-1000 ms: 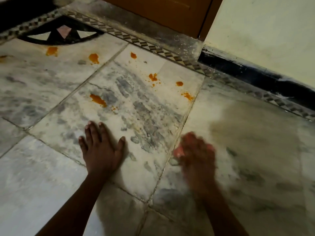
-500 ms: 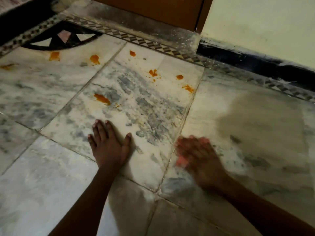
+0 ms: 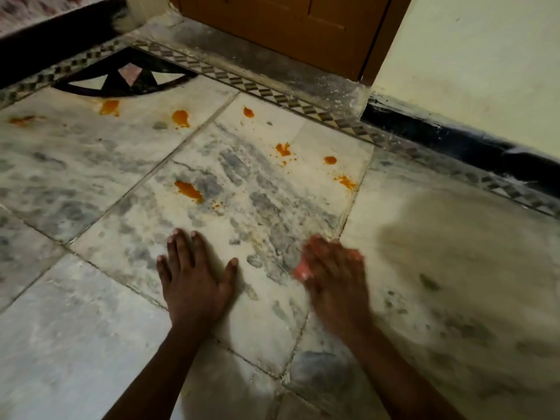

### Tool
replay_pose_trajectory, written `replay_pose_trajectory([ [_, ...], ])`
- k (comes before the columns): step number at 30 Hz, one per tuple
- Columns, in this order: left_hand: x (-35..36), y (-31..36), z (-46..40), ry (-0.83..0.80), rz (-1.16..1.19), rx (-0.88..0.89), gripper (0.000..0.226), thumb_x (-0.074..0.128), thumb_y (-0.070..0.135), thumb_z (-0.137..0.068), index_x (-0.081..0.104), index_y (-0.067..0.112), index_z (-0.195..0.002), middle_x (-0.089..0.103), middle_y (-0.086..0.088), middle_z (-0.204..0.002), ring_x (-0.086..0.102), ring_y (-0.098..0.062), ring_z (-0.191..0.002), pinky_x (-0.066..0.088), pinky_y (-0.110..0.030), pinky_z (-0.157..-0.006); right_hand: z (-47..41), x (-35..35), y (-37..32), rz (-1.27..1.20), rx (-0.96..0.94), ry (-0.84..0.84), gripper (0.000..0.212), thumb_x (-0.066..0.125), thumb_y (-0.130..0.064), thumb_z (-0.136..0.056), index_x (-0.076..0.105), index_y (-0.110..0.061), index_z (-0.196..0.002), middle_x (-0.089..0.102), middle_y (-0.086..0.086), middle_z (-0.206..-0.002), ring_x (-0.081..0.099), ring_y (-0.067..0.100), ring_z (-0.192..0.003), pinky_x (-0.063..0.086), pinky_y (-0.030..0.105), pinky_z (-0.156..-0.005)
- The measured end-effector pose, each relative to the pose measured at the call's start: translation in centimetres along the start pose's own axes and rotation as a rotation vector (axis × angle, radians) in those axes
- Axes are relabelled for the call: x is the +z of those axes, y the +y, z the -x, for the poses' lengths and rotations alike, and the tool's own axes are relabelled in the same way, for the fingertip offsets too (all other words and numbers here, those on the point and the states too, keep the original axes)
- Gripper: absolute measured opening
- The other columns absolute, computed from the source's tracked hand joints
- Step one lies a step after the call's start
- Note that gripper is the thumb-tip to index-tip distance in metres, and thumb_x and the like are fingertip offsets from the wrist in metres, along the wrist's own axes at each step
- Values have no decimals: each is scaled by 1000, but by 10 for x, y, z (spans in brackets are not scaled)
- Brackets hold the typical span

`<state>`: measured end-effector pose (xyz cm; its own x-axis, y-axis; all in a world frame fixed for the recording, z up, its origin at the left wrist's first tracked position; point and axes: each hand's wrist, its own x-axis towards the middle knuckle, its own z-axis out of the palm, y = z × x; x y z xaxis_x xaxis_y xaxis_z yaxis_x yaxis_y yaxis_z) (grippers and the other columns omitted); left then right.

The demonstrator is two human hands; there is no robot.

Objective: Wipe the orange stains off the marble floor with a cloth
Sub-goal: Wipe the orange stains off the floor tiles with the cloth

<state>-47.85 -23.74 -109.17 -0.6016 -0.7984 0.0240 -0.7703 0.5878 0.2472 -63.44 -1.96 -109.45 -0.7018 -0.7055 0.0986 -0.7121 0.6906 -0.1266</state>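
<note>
My left hand (image 3: pixel 194 277) lies flat on the marble floor (image 3: pixel 91 328), fingers spread, holding nothing. My right hand (image 3: pixel 336 277) is blurred and presses a small pink cloth (image 3: pixel 302 271) against the floor near a tile joint; only a corner of the cloth shows under the palm. Several orange stains lie beyond the hands: a long one (image 3: pixel 188 190) on the middle tile, a splash (image 3: pixel 283 150), a dot (image 3: pixel 330 160), a smear (image 3: pixel 347 182), one drop (image 3: pixel 248 112), and others (image 3: pixel 181 118) (image 3: pixel 109 107) (image 3: pixel 22 120) on the left tile.
A patterned tile border (image 3: pixel 272 95) runs diagonally along the floor's far edge. A brown wooden door (image 3: pixel 288 28) stands behind it. A pale wall (image 3: pixel 485 71) with a black skirting (image 3: pixel 448 140) is at the right. A dark inlaid fan motif (image 3: pixel 127 77) sits at the far left.
My right hand with the cloth has swept sideways over the floor near the tile joint. The left hand has stayed planted. The view has shifted slightly.
</note>
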Motion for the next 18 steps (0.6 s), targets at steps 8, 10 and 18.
replay_pose_trajectory([
  [8, 0, 3, -3, 26, -26, -20, 103, 27, 77, -92, 26, 7, -167, 18, -22, -176, 17, -40, -163, 12, -58, -131, -124, 15, -55, -74, 238, -41, 74, 20, -52, -98, 37, -22, -164, 27, 5, -174, 21, 44, -160, 9, 74, -124],
  [10, -4, 3, -5, 22, -8, -34, 102, 30, 78, -91, 29, 8, -166, 20, -21, -176, 20, -39, -163, 15, -58, -131, -85, 14, -74, -25, -13, -48, 67, 32, -52, -102, 38, -26, -163, 33, -1, -172, 30, 35, -159, 18, 68, -125],
  [18, -2, -6, -3, 23, 61, -13, 96, 33, 73, -93, 30, 12, -167, 22, -16, -176, 20, -34, -164, 9, -49, -132, -114, 0, -48, -94, 465, -166, 66, 20, -58, -104, 23, -38, -167, 6, -5, -179, 1, 36, -164, -3, 67, -127],
])
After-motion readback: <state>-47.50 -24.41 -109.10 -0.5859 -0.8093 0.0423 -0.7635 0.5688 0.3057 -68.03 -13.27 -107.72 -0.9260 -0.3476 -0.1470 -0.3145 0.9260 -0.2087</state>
